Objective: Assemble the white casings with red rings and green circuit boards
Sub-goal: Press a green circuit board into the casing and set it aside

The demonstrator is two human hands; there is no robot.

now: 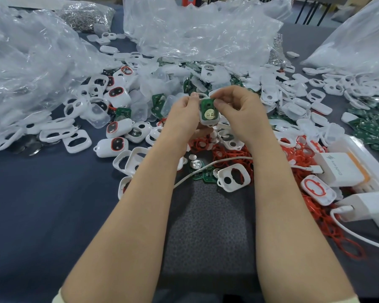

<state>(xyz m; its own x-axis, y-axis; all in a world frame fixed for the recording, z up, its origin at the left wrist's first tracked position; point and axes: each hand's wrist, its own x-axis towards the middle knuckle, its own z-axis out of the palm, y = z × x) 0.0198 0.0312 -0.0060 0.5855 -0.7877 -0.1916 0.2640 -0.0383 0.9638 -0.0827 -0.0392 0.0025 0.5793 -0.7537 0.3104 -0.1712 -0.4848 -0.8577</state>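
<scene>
Casing (pixel 208 113) — pinched between left grip (pixel 184 115) and right grip (pixel 238 108).

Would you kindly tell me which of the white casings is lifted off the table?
The casing pinched between the left hand and right hand. It alone is raised, with a green circuit board showing inside; the others lie on the table.

Small-parts assembly workshop, my bench. Dark blue-grey cloth-covered table (pixel 42 204) buried in bulk stock: loose white plastic casings (pixel 77 142) in heaps, tangle of red rubber rings (pixel 232 154), pile of green circuit boards (pixel 372 127) at right. Big crumpled clear plastic bags (pixel 195 29) spilling more shells; clear bag of small silvery metal parts (pixel 85 14) far left. Long white power strip (pixel 367 162) with white block charger (pixel 339 171) plugged in, right.
</scene>
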